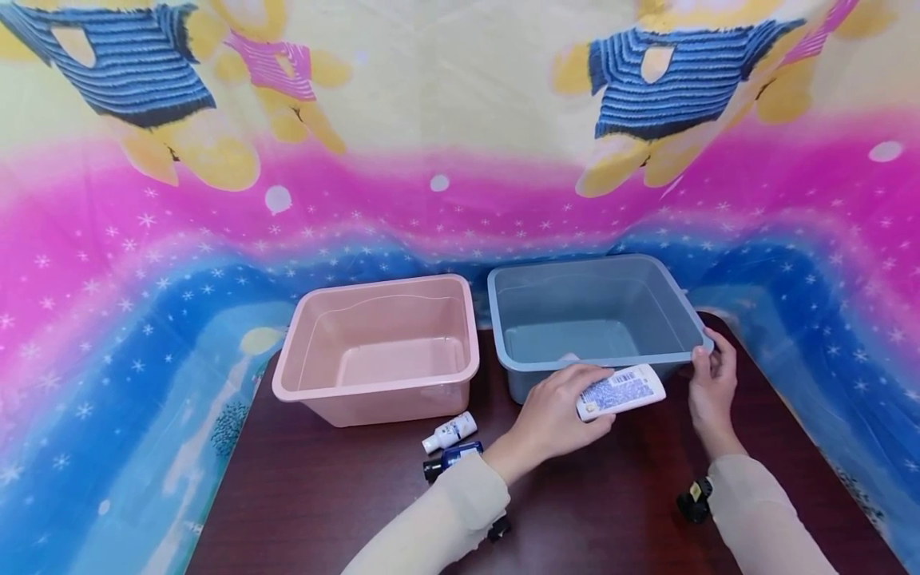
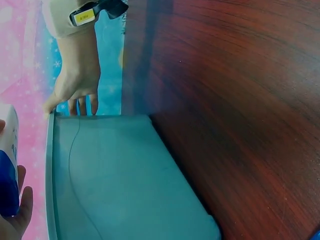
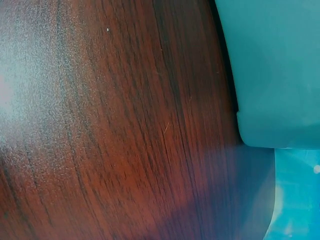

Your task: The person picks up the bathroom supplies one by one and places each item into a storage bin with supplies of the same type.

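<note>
My left hand grips a white flat bottle with a printed label and a barcode, held tilted at the front rim of the blue-grey basin. From the left wrist view, the held bottle also has a dark blue part, and only part of the left hand shows at the edge. My right hand holds the basin by its front right corner. In the left wrist view the right hand has its thumb at the rim and its fingers against the outer wall. The right wrist view leaves this hand out.
A pink basin stands left of the blue-grey one. In front of it a small white bottle and a dark blue bottle with a black cap lie on the dark wooden table. A patterned cloth hangs behind and at both sides.
</note>
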